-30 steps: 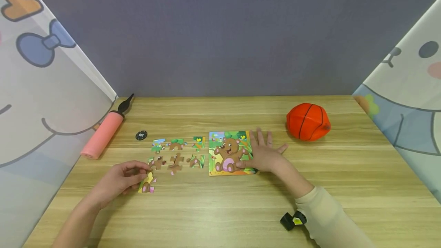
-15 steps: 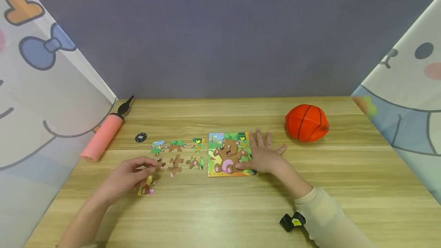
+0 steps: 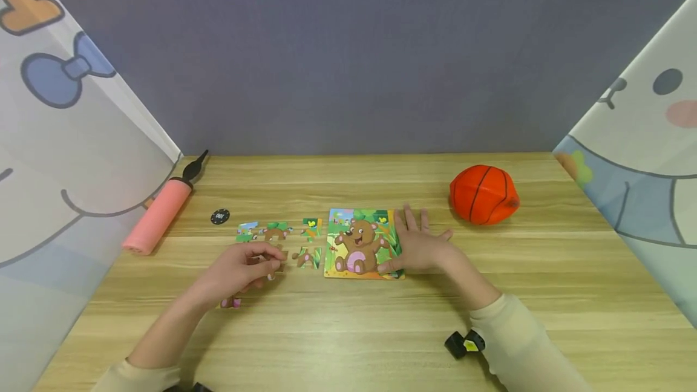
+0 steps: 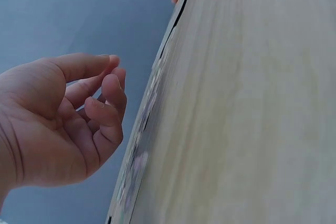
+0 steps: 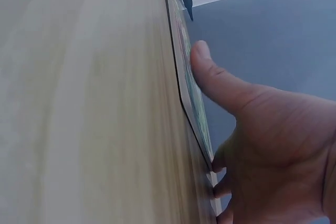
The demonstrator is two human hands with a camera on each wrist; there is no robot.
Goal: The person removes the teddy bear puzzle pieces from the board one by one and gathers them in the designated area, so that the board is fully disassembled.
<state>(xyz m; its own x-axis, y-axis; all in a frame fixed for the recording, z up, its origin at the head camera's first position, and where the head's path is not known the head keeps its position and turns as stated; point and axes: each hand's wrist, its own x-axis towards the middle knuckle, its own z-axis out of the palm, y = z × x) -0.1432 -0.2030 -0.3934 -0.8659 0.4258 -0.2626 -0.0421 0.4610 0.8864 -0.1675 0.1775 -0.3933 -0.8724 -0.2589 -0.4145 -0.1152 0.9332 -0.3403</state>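
My left hand (image 3: 234,274) hovers over the puzzle pieces, its fingers loosely curled and the thumb close to the index finger. The left wrist view shows nothing held in this hand (image 4: 68,114), and it hangs apart from the tabletop. Beneath it, the brown middle piece (image 3: 284,255) and the lower left piece (image 3: 231,302) are partly hidden. Other bear pieces (image 3: 307,257) lie spaced apart in rows. To their right lies a square bear picture board (image 3: 356,247). My right hand (image 3: 419,248) rests spread on the board's right edge, thumb over its lower right part.
A pink hand pump (image 3: 159,216) with a black nozzle lies at the left, near a black round chip (image 3: 220,216) marked 100. A crumpled red ball (image 3: 483,195) sits at the back right. Printed cloth walls flank the wooden table (image 3: 348,337), with a grey panel (image 3: 348,53) behind.
My left hand has moved right, from the lower left piece to above the middle pieces, covering some of them. My right hand has stayed on the board with its fingers spread.
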